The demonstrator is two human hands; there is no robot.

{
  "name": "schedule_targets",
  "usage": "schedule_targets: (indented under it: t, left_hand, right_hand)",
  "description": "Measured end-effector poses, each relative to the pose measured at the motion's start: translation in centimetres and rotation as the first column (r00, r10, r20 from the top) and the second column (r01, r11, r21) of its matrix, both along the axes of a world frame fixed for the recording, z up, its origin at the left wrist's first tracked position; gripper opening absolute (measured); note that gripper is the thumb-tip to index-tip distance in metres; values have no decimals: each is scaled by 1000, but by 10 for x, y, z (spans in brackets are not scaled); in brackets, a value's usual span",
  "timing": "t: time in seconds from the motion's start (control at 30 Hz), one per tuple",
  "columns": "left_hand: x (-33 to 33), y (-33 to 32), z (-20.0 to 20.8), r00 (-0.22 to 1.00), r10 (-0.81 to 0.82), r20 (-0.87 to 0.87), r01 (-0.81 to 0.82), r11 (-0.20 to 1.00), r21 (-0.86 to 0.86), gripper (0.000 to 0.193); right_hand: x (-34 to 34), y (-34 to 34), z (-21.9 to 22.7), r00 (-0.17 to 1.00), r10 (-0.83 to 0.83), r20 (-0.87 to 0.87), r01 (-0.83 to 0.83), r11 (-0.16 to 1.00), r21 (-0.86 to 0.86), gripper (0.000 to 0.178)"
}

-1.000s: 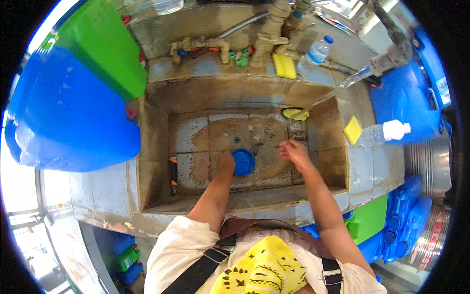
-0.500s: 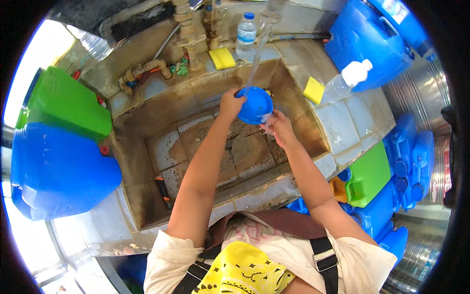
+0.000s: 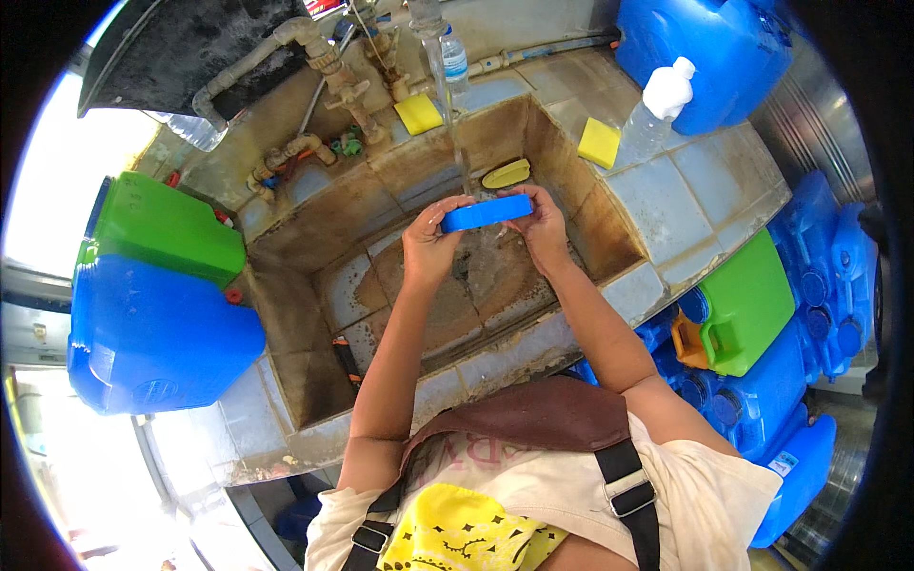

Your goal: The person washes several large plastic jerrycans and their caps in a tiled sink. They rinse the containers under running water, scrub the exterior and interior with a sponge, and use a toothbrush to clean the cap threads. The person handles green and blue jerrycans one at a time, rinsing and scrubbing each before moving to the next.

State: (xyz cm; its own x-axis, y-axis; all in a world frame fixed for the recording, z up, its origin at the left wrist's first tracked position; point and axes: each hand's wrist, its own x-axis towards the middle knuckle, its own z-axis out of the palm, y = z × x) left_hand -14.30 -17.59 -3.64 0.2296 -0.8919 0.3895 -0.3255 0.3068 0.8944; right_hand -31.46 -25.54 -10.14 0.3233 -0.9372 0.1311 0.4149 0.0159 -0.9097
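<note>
Over the tiled sink, my left hand and my right hand grip a round blue plastic lid from its two sides. The lid is tipped so that its rim shows edge-on. From the tap a stream of water falls just behind the lid, close to my left fingers. A yellow scrubbing brush lies on the sink bottom beyond my right hand.
Yellow sponges and clear bottles stand on the ledge. Blue and green jerrycans flank the sink's left; more crowd the right. An orange-and-black tool lies inside the sink.
The lid has turned from showing its round face to edge-on. Both hands now hold its sides, the right one higher up. The yellow brush has come into sight, and the view has shifted.
</note>
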Motion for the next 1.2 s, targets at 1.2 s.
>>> schedule_targets:
  t: [1.2]
  left_hand:
    - [8, 54, 15, 936, 304, 180, -344, 902, 263, 28]
  right_hand:
    - [-57, -161, 16, -121, -605, -787, -15, 794, -608, 27]
